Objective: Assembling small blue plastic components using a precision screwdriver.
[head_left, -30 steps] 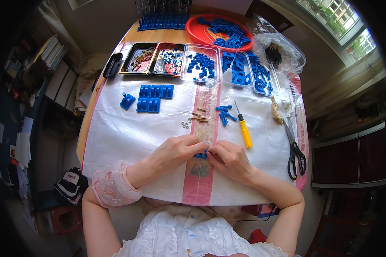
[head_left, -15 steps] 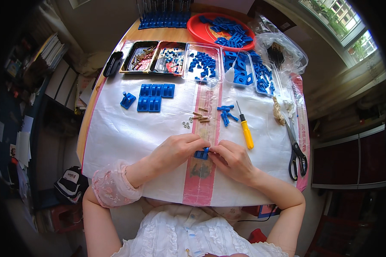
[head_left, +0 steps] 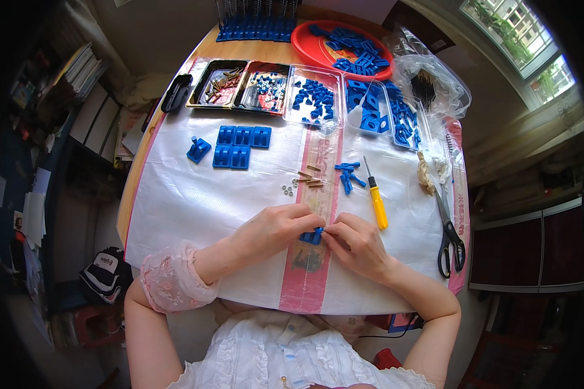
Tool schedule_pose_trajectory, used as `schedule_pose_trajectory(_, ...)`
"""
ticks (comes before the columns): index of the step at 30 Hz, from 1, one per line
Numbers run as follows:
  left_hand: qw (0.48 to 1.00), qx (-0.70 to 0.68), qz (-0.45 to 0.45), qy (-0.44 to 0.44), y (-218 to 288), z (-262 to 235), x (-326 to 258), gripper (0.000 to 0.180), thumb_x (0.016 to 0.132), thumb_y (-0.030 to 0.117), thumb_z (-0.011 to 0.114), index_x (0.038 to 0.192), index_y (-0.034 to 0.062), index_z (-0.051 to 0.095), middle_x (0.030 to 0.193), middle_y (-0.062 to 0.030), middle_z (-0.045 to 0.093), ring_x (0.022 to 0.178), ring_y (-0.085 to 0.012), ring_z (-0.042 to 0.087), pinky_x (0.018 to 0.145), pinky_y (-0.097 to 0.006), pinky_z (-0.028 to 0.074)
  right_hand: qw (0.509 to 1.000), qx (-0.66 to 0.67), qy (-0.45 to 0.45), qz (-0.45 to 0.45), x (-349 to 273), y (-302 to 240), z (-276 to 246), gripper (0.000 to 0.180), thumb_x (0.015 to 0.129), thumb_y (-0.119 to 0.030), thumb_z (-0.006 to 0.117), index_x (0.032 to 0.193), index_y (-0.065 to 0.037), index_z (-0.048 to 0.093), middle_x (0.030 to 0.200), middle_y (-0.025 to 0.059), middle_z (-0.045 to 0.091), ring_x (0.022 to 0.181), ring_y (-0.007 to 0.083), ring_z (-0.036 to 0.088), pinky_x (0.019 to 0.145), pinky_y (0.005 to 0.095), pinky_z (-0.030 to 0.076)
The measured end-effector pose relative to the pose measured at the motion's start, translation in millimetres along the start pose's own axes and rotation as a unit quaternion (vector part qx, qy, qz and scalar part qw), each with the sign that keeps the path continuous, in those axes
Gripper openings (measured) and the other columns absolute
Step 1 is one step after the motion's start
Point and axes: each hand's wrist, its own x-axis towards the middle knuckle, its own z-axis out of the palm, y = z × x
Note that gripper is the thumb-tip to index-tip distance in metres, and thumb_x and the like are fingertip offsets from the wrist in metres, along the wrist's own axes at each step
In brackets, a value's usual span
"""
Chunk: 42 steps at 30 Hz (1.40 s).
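Close to me, a small blue plastic bracket (head_left: 310, 237) sits on the white woven sheet's pink stripe. My left hand (head_left: 284, 223) is closed on its upper left part, fingertips pinched. From the other side my right hand (head_left: 357, 243) pinches its right end; the fingers hide much of it. Just beyond lie several brass-coloured screws (head_left: 314, 185) and several small metal nuts (head_left: 288, 190). Farther right are loose blue plastic levers (head_left: 348, 177) and a screwdriver with a yellow handle (head_left: 379, 209). Several blue brackets (head_left: 231, 156) stand grouped at the left, with a tilted single one (head_left: 199, 149) beside them.
Scissors (head_left: 451, 243) lie at the right edge. Along the back stand a black tray of screws (head_left: 204, 97), a tray of nuts (head_left: 250, 104), clear boxes of blue parts (head_left: 298, 118), a red basin (head_left: 302, 48), a plastic bag (head_left: 457, 81) and blue pieces with upright rods (head_left: 253, 31).
The view has shifted slightly, moving the table's contents a little to the right in the picture. Both hands stay on the blue bracket, with only small finger movement.
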Motion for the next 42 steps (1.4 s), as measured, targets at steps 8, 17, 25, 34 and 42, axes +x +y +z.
schedule_pose_trajectory(8, 1.0, -0.002, 0.006, 0.0, -0.9, -1.4, 0.5, 0.029, 0.082, -0.004, 0.069, 0.111, 0.0041, 0.071, 0.094, -0.0111, 0.069, 0.082, -0.03, 0.072, 0.071, -0.038, 0.059, 1.0, -0.006, 0.001, -0.009, 0.1, 4.3, 0.5, 0.013, 0.088, -0.009, 0.075, 0.092, -0.003, 0.064, 0.083, 0.0112, 0.058, 0.073, 0.0303, 0.062, 0.064, 0.0409, 0.05)
schedule_pose_trajectory(17, 1.0, -0.024, 0.011, 0.003, -1.7, -0.6, 0.3, 0.036, 0.082, 0.001, 0.071, 0.117, 0.0109, 0.068, 0.088, -0.0094, 0.065, 0.081, -0.0311, 0.069, 0.07, -0.041, 0.057, 1.0, 0.026, -0.01, -0.013, 2.2, 7.9, -0.9, 0.018, 0.084, -0.015, 0.079, 0.091, -0.005, 0.066, 0.086, 0.0094, 0.061, 0.076, 0.0299, 0.064, 0.065, 0.0406, 0.051)
schedule_pose_trajectory(25, 0.996, -0.074, -0.043, 0.01, 1.5, -5.8, 6.3, 0.037, 0.084, -0.004, 0.073, 0.119, 0.0078, 0.071, 0.096, -0.0119, 0.07, 0.084, -0.0292, 0.072, 0.073, -0.036, 0.059, 1.0, 0.003, 0.017, -0.024, 6.6, 6.5, -1.0, 0.031, 0.079, -0.015, 0.084, 0.103, -0.005, 0.069, 0.095, 0.0093, 0.064, 0.08, 0.0266, 0.066, 0.065, 0.0374, 0.053)
schedule_pose_trajectory(34, 0.987, 0.011, -0.132, 0.085, -34.7, -33.2, 7.0, 0.012, 0.087, 0.0, 0.075, 0.099, 0.0044, 0.075, 0.093, -0.0086, 0.071, 0.085, -0.0224, 0.072, 0.071, -0.032, 0.06, 0.999, 0.019, -0.015, -0.026, 5.9, 6.4, -0.6, 0.026, 0.079, -0.01, 0.084, 0.102, -0.008, 0.071, 0.097, 0.0081, 0.065, 0.079, 0.0245, 0.068, 0.066, 0.0356, 0.055)
schedule_pose_trajectory(42, 0.982, 0.121, -0.133, 0.056, -35.8, -34.2, 3.9, 0.007, 0.086, 0.007, 0.075, 0.093, 0.0065, 0.077, 0.092, -0.0086, 0.07, 0.083, -0.0275, 0.07, 0.075, -0.037, 0.056, 0.999, 0.037, -0.008, -0.021, 5.1, 7.2, -0.9, 0.024, 0.078, -0.007, 0.085, 0.095, -0.005, 0.069, 0.096, 0.0079, 0.065, 0.074, 0.0237, 0.068, 0.062, 0.0338, 0.053)
